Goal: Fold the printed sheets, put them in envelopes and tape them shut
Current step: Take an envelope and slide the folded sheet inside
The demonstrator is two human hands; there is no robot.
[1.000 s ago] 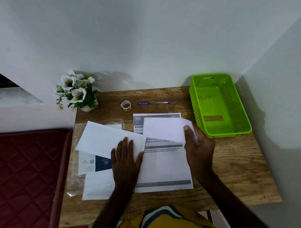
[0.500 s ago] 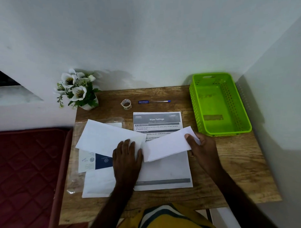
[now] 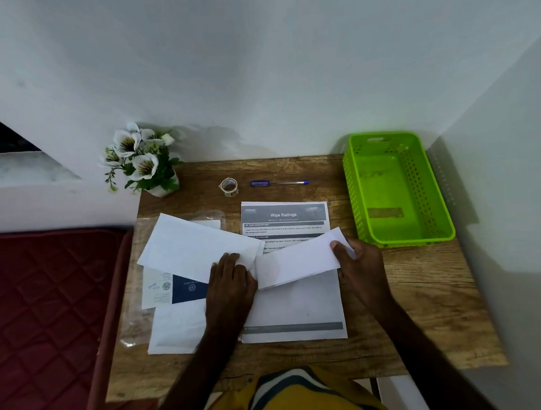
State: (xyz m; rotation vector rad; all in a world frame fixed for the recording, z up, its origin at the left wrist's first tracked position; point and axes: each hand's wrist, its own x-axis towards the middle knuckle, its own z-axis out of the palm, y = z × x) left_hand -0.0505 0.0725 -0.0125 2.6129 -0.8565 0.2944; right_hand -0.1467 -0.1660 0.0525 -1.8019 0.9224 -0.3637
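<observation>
A folded white sheet (image 3: 298, 260) lies slanted over a stack of printed sheets (image 3: 292, 305) headed "Wipe Railings". My right hand (image 3: 357, 263) pinches the folded sheet's right end, thumb on top. My left hand (image 3: 232, 286) rests palm down on the right end of a white envelope (image 3: 194, 247), its fingers bent at the envelope's edge, next to the folded sheet's left end. More envelopes (image 3: 175, 327) and a blue-and-white card (image 3: 174, 289) lie beneath, partly in a clear plastic sleeve. A small tape roll (image 3: 229, 186) stands at the back of the desk.
A wooden desk (image 3: 420, 307) stands against a white wall. A green perforated basket (image 3: 397, 188) sits at the back right, a blue pen (image 3: 279, 183) beside the tape, a pot of white flowers (image 3: 142, 161) at the back left. A dark red mattress (image 3: 45, 304) adjoins the left edge.
My right hand has brought the folded sheet down from above the stack and leftward, until its left end meets the envelope. My left hand's fingers have curled at the envelope's edge.
</observation>
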